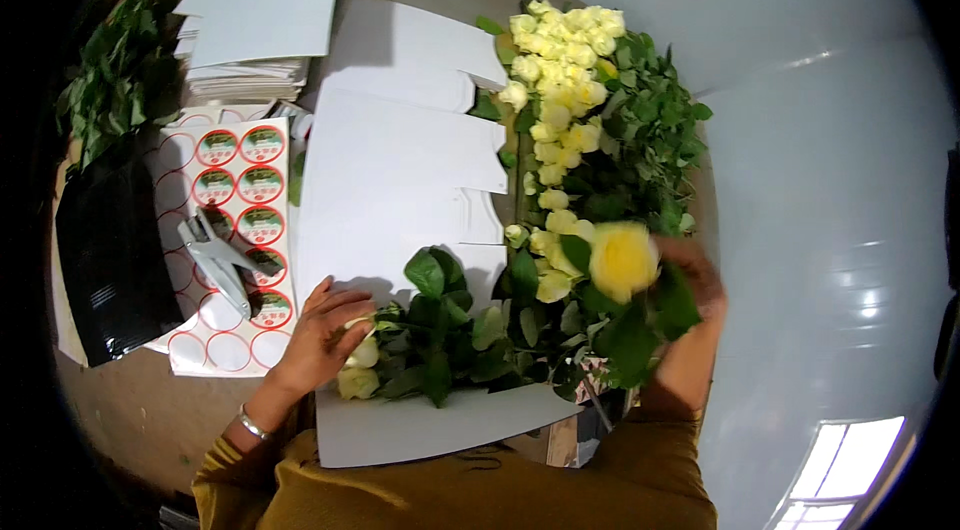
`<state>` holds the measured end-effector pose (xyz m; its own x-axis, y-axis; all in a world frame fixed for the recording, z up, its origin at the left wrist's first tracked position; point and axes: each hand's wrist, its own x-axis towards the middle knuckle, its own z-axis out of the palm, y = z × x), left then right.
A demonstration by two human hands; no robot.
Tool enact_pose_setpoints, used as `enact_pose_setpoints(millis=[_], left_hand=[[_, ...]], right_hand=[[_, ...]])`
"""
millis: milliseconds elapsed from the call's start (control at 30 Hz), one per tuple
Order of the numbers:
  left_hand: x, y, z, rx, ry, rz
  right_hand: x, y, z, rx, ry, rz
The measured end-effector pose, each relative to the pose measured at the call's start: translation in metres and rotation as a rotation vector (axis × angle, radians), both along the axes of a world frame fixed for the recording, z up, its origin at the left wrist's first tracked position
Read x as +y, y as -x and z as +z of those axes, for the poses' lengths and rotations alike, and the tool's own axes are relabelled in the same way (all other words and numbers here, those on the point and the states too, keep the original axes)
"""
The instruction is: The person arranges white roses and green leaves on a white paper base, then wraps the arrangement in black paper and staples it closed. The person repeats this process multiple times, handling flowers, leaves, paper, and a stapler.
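Observation:
In my right hand [692, 275] is a yellow rose [625, 262], held up with its leaves [640, 335] hanging below the bloom. Those leaves hide part of my fingers, and the bloom is slightly blurred. At the front left of the table, the fingers of my left hand [325, 333] close on a pale rose [362, 352]. Another cream rose [357, 383] lies just below it. Their leafy stems [435, 360] stretch to the right across white card [430, 428].
Pale yellow roses [565, 55] with green foliage [650, 120] line the right side. White card sheets [400, 165] cover the middle. At left lie a grey stapler [218, 265], round-label sheets [232, 345], black plastic wrap [115, 260] and a card stack [265, 5]. A pale wall [820, 190] rises at right.

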<state>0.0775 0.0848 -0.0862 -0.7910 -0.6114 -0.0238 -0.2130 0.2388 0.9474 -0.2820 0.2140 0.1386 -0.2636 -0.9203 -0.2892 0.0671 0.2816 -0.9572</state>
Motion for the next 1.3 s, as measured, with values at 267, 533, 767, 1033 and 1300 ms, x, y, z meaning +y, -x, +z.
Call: enact_pose_setpoints(millis=[267, 533, 767, 1033, 1300], left_hand=[[0.002, -0.007, -0.007, 0.033, -0.017, 0.053], [-0.024, -0.001, -0.006, 0.105, 0.024, -0.053], [-0.039, 0.004, 0.0, -0.025, 0.064, -0.186], [-0.035, 0.009, 0.006, -0.03, 0.09, -0.14], [-0.034, 0.009, 0.008, -0.071, 0.05, -0.138]], right_hand=[[-0.075, -0.127, -0.058, 0.886, 0.02, 0.651], [-0.082, -0.138, -0.213, 0.682, 0.042, 0.699], [-0.086, -0.114, -0.166, 0.695, -0.147, 0.828], [-0.102, 0.148, -0.149, 1.236, -0.464, -0.136], [-0.067, 0.148, -0.152, 1.079, -0.167, -0.263]])
